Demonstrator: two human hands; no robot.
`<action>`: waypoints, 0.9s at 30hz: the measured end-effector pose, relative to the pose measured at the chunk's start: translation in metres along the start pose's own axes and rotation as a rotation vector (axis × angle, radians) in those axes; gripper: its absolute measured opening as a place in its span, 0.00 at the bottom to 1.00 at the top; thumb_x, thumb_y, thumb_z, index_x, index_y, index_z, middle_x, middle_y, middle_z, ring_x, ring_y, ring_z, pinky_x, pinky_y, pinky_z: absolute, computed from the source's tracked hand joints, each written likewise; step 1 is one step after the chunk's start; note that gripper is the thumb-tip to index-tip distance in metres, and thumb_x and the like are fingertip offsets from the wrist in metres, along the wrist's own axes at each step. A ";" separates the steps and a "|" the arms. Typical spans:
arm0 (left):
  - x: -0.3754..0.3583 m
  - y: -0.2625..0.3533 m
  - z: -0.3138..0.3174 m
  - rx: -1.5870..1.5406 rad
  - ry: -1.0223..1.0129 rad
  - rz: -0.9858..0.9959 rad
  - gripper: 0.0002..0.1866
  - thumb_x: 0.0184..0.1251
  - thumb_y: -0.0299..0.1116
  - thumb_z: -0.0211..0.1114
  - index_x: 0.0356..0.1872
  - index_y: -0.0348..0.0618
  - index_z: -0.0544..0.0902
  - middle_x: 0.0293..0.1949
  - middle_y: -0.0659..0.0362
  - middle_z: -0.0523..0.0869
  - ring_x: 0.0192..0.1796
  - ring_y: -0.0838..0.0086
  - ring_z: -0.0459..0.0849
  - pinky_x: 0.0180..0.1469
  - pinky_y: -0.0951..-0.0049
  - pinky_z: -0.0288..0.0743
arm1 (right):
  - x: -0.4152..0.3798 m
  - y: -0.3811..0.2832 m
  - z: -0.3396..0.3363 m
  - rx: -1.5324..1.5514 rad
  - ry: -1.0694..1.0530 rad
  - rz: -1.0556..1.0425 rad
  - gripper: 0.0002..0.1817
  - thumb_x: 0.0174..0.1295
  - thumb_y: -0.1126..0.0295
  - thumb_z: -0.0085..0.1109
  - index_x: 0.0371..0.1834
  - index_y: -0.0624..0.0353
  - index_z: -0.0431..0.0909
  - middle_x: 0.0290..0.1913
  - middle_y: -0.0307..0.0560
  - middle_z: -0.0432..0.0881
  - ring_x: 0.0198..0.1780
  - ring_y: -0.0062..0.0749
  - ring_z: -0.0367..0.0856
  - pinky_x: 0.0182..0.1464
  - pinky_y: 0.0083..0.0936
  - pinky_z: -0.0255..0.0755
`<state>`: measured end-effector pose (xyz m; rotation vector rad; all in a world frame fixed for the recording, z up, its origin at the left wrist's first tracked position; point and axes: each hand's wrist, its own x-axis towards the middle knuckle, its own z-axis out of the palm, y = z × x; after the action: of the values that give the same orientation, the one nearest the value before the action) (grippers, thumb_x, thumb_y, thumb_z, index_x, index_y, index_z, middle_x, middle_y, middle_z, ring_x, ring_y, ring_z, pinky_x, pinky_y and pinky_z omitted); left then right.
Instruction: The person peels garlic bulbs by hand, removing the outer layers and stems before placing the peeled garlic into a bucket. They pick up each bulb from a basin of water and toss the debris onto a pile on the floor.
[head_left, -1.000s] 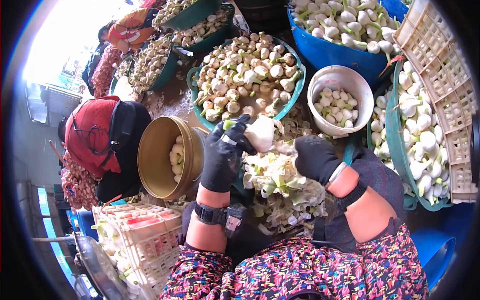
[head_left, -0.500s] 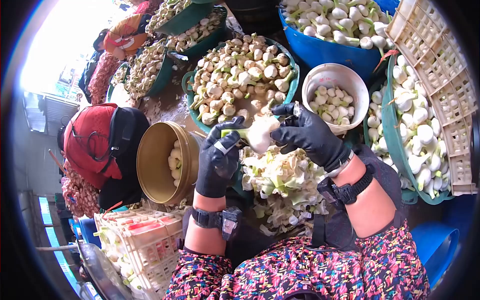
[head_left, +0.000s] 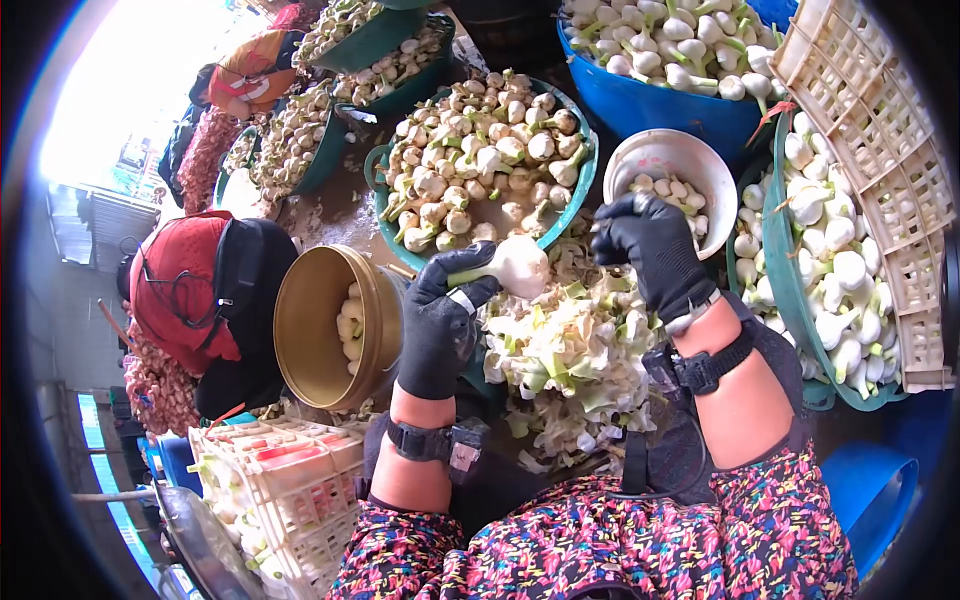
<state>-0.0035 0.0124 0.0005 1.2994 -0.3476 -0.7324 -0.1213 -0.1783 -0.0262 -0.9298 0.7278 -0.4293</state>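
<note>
Garlic bulb point(head_left: 522, 267), white, held by its green stem in the narrow grip of the left hand point(head_left: 447, 305), above a heap of garlic peelings point(head_left: 565, 345). Right hand point(head_left: 655, 255) raised apart from the bulb, near the white bucket point(head_left: 728, 170), with fingers curled and grip narrow; impossible to tell of any small item between the fingertips. Just beyond the bulb, a green basin point(head_left: 593, 165) of brownish garlic bulbs point(head_left: 465, 150). Beside the left hand, a tan bucket point(head_left: 298, 345), tipped towards the camera, with white bulbs point(head_left: 351, 325) inside.
</note>
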 end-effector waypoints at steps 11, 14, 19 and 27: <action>0.001 0.001 0.006 -0.085 0.020 0.001 0.16 0.52 0.14 0.61 0.45 0.34 0.78 0.48 0.53 0.81 0.50 0.72 0.79 0.55 0.73 0.73 | -0.026 0.017 0.022 -0.530 -0.202 -0.395 0.12 0.50 0.66 0.65 0.31 0.61 0.76 0.20 0.40 0.75 0.23 0.15 0.69 0.29 0.21 0.68; 0.003 -0.005 0.005 -0.007 -0.014 0.022 0.17 0.52 0.14 0.61 0.45 0.35 0.78 0.48 0.53 0.81 0.50 0.72 0.79 0.54 0.73 0.73 | -0.033 0.013 0.023 -0.574 -0.202 -0.349 0.11 0.51 0.67 0.64 0.33 0.62 0.76 0.21 0.42 0.76 0.24 0.19 0.72 0.30 0.23 0.69; 0.004 -0.005 0.007 0.020 -0.021 0.055 0.17 0.52 0.14 0.62 0.46 0.35 0.77 0.49 0.54 0.80 0.50 0.73 0.78 0.53 0.74 0.73 | -0.021 0.019 0.016 -0.809 -0.074 -0.640 0.12 0.51 0.74 0.53 0.40 0.62 0.75 0.37 0.58 0.79 0.41 0.53 0.77 0.45 0.37 0.71; -0.002 0.004 0.018 -0.229 -0.128 -0.092 0.26 0.52 0.18 0.60 0.56 0.35 0.72 0.44 0.52 0.81 0.45 0.68 0.81 0.51 0.70 0.75 | -0.029 0.002 0.018 -0.290 -0.607 -0.201 0.44 0.42 0.75 0.72 0.65 0.65 0.59 0.60 0.47 0.69 0.58 0.26 0.69 0.60 0.26 0.65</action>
<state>-0.0154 0.0008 0.0091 1.0599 -0.2984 -0.9086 -0.1280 -0.1488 -0.0099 -1.3327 0.1402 -0.1960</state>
